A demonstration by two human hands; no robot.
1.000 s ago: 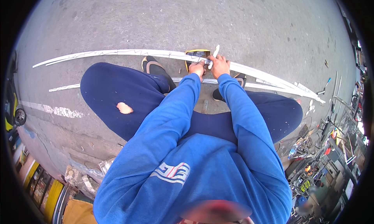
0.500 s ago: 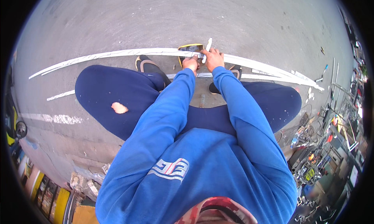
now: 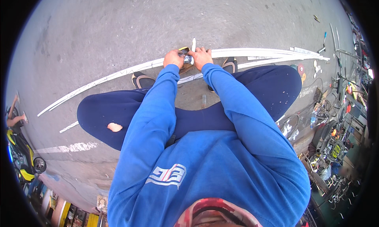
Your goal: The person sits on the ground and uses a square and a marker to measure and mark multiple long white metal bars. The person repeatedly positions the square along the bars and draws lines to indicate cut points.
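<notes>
I squat on a grey concrete floor in blue sleeves and dark blue trousers. My left hand (image 3: 173, 58) and my right hand (image 3: 201, 56) are close together in front of my knees. Both grip a small yellow and grey tool (image 3: 185, 56); what kind of tool it is I cannot tell. A short white strip (image 3: 193, 44) sticks up from between my hands. Under them a long white strip (image 3: 118, 74) lies across the floor from left to right. My sandalled feet (image 3: 143, 81) stand just behind it.
More white strips (image 3: 276, 53) lie at the right. Round discs (image 3: 301, 68) and small tools lie beside my right knee. Metal frames and clutter (image 3: 335, 148) fill the right edge. A yellow vehicle (image 3: 17, 156) and another person's arm (image 3: 15, 118) are at the far left.
The view has swung, so the long strip and my hands sit more to the middle and tilt differently. My hands stay together on the tool at the strip.
</notes>
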